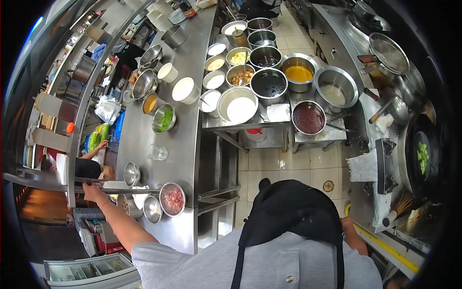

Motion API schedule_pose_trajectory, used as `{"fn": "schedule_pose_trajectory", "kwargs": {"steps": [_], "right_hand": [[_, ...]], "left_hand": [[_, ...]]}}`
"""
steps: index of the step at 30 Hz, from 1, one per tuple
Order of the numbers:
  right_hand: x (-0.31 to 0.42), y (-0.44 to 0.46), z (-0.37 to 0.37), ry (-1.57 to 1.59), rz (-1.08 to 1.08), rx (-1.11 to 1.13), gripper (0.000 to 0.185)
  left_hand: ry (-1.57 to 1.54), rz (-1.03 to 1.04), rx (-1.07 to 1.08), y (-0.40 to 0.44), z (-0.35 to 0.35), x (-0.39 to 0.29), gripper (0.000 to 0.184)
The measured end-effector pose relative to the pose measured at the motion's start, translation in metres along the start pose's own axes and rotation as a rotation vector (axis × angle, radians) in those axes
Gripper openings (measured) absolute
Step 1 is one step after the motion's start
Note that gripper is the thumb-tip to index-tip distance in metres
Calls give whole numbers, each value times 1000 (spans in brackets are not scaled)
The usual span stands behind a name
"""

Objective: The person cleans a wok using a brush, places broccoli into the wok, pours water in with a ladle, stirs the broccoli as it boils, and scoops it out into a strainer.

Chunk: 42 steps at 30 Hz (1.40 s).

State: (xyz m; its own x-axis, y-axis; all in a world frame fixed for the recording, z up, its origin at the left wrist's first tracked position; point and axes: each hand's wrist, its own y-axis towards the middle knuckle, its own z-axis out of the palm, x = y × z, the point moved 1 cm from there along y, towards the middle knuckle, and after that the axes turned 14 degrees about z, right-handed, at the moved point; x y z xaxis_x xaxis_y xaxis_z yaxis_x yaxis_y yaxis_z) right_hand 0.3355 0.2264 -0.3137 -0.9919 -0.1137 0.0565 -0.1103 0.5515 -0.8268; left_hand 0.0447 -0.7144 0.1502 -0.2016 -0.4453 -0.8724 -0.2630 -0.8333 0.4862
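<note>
- At left, over the grey steel bench (185, 132): left hand (91, 191) at a long grey metal bar (130, 191); grip indeterminable.
- Beside the black cloth apron (291, 207): right hand (347, 225), fingers hidden.
- Near bench edge: round steel bowl (172, 184) of pinkish meat, presumably for reach.
- Lettering: illegible.

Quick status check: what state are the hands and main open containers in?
Left hand: at a metal rail, grip unclear
Right hand: partly hidden, grip unclear
Wok: uncovered, green pieces inside
Meat bowl: uncovered, holding raw meat
Greens bowl: uncovered, holding chopped greens
Red-liquid pot: uncovered, well filled
Yellow-liquid pot: uncovered, holding liquid
</note>
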Motion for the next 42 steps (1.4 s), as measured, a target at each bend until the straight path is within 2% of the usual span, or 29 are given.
{"fn": "schedule_pose_trajectory", "kwargs": {"steps": [1, 3, 8, 10, 13, 15, 16, 18, 21, 26, 29, 30, 31, 33, 35, 37, 38, 40, 42], "right_hand": [[-5, 0, 0, 6, 2, 0, 29], [-7, -2, 1, 34, -107, 65, 27], [38, -26, 12, 97, -222, 46, 31], [41, -14, 19, 119, -244, 32, 34], [33, 59, 40, 268, -343, 19, 39], [32, 75, 40, 140, -459, -162, 38], [39, 54, 30, 145, -460, -165, 38], [73, -27, -5, 118, -232, -91, 36], [59, -9, -8, 143, -145, 5, 30], [54, -28, -7, 86, -169, 42, 24], [49, -1, 12, -29, -213, 104, 24], [46, 11, 23, 4, -207, 86, 24], [44, 21, 32, 38, -199, 67, 25], [41, 30, 43, 117, -177, 23, 26], [40, 33, 44, 165, -160, 0, 27], [55, 25, 33, -103, -447, -80, 24], [65, 7, 27, -99, -449, -83, 24], [81, -30, 18, 84, -255, 71, 21], [81, -25, 20, 79, -254, 93, 20]], "left_hand": [[-4, 0, 5, -1, 1, 1, 18], [146, 177, 53, -4, 3, 4, 24], [220, 199, 48, -15, 8, -8, 17], [258, 205, 55, -16, 10, -9, 16], [264, 214, 89, -4, 2, 2, 15], [235, 186, 78, -4, 3, 3, 15], [178, 173, 68, -6, 4, 1, 16], [218, 179, 52, -10, 7, -2, 17], [267, 186, 12, -18, 10, -11, 18], [365, 257, 35, -2, 4, 7, 21], [464, 275, 87, -3, 1, 5, 15], [341, 251, 29, -10, 6, 0, 17], [216, 225, -27, -15, 8, -3, 28], [236, 240, -19, -14, 7, -2, 30], [149, 136, -58, -15, 10, -5, 29], [164, 133, -49, -14, 9, -4, 25], [183, 129, -45, -13, 8, -3, 23], [165, 100, -68, -15, 9, -5, 23], [143, 72, -93, -15, 10, -6, 24]]}}
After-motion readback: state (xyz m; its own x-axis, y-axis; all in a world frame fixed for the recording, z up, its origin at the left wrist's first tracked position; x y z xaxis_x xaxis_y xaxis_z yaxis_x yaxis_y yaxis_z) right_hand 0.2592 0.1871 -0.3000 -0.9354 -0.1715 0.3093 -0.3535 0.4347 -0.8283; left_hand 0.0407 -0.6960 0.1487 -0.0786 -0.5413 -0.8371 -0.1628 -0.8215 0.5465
